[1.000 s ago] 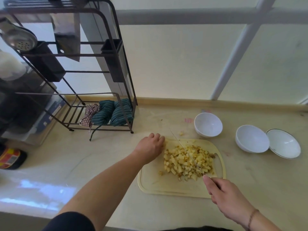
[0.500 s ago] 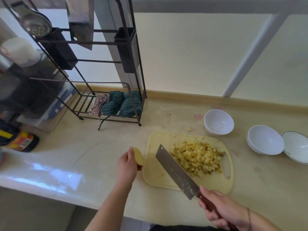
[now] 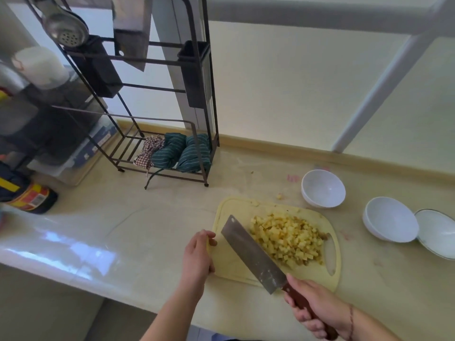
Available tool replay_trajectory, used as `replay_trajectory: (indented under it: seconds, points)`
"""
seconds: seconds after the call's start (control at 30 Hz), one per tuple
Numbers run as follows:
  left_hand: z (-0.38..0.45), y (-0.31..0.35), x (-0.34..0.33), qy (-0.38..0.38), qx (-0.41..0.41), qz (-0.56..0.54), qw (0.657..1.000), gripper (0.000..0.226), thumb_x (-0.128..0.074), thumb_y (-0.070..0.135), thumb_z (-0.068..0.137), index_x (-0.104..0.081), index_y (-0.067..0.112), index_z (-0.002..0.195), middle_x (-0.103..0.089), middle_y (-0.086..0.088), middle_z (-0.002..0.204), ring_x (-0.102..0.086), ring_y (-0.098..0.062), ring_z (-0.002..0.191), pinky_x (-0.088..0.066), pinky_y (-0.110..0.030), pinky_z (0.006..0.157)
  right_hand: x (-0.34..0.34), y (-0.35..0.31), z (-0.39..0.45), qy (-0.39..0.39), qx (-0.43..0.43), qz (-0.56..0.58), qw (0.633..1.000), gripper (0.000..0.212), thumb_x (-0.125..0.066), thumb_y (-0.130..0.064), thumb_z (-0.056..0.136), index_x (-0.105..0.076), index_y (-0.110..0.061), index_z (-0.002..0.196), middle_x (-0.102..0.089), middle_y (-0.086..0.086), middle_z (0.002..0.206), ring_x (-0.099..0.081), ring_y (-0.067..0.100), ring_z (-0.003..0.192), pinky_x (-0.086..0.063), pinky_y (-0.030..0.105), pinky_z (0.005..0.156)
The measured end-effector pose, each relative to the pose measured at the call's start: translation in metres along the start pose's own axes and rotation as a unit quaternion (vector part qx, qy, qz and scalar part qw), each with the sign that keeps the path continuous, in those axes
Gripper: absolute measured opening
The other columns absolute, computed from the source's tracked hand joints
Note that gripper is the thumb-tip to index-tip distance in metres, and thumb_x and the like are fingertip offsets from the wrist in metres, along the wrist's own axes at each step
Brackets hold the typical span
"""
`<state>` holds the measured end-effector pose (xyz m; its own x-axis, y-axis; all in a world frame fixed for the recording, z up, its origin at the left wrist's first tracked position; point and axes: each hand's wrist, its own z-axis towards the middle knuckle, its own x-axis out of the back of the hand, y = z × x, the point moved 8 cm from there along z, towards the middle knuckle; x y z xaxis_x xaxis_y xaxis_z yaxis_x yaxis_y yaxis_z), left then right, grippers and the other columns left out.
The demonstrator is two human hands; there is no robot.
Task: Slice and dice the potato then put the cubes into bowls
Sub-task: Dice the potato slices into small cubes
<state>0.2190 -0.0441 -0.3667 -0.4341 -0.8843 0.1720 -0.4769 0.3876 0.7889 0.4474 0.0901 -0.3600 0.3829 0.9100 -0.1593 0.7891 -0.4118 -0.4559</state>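
Right hand (image 3: 317,308) grips cleaver (image 3: 253,254) over board (image 3: 231,264).

Your diced potato cubes (image 3: 286,238) sit in a loose yellow heap on the right half of the pale cutting board (image 3: 234,264). A stray cube (image 3: 279,196) lies on the surface just beyond it. Three white bowls wait to the right: nearest bowl (image 3: 323,188), middle bowl (image 3: 390,222), far bowl (image 3: 435,233) touching it.
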Motion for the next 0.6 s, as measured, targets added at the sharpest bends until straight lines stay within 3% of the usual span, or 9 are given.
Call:
replay_trajectory:
  seconds: [0.1, 0.17, 0.2, 0.43, 0.6]
  points:
    - [0.0, 0.002, -0.014, -0.004, -0.062, 0.103, 0.993, 0.025, -0.045, 0.033, 0.107, -0.065, 0.018, 0.103, -0.063, 0.001, 0.093, -0.058, -0.018, 0.066, -0.052, -0.031, 0.058, 0.012, -0.005, -0.004, 0.024, 0.024, 0.052, 0.998, 0.056, -0.046, -0.069, 0.083, -0.046, -0.013, 0.08, -0.032, 0.004, 0.056, -0.023, 0.01, 0.037, -0.024, 0.016, 0.038]
    - [-0.001, 0.008, -0.024, -0.006, -0.13, 0.233, 0.964, 0.019, -0.052, 0.039, 0.104, -0.062, 0.023, 0.105, -0.059, 0.006, 0.099, -0.063, -0.018, 0.089, -0.048, -0.029, 0.077, 0.013, -0.01, -0.005, 0.03, 0.036, 0.064, 0.997, 0.056, -0.045, -0.069, 0.083, -0.045, -0.013, 0.081, -0.032, 0.004, 0.056, -0.022, 0.01, 0.037, -0.024, 0.015, 0.038]
    - [-0.003, 0.011, -0.03, -0.003, -0.159, 0.289, 0.944, 0.02, -0.053, 0.042, 0.103, -0.061, 0.025, 0.107, -0.056, 0.007, 0.105, -0.062, -0.017, 0.094, -0.043, -0.027, 0.079, 0.012, -0.012, -0.006, 0.031, 0.043, 0.057, 0.997, 0.056, -0.044, -0.069, 0.084, -0.044, -0.013, 0.081, -0.032, 0.004, 0.056, -0.023, 0.01, 0.037, -0.024, 0.016, 0.038]
    - [-0.004, 0.02, -0.06, 0.0, -0.201, 0.48, 0.854, 0.049, -0.043, 0.056, 0.103, -0.051, 0.019, 0.134, -0.036, 0.0, 0.14, -0.067, -0.029, 0.1, -0.045, -0.032, 0.069, -0.016, -0.019, -0.002, 0.063, 0.091, -0.021, 0.994, 0.051, -0.038, -0.061, 0.094, -0.044, -0.013, 0.079, -0.038, 0.002, 0.054, -0.026, 0.015, 0.038, -0.025, 0.02, 0.038]
    - [-0.013, 0.007, -0.054, -0.053, -0.252, 0.537, 0.803, 0.059, -0.041, 0.056, 0.104, -0.033, 0.023, 0.152, -0.027, 0.001, 0.153, -0.064, -0.027, 0.11, -0.052, -0.036, 0.076, -0.028, -0.015, 0.006, 0.097, 0.104, -0.025, 0.989, 0.05, -0.038, -0.061, 0.093, -0.043, -0.014, 0.075, -0.035, 0.004, 0.056, -0.024, 0.015, 0.039, -0.022, 0.021, 0.041]
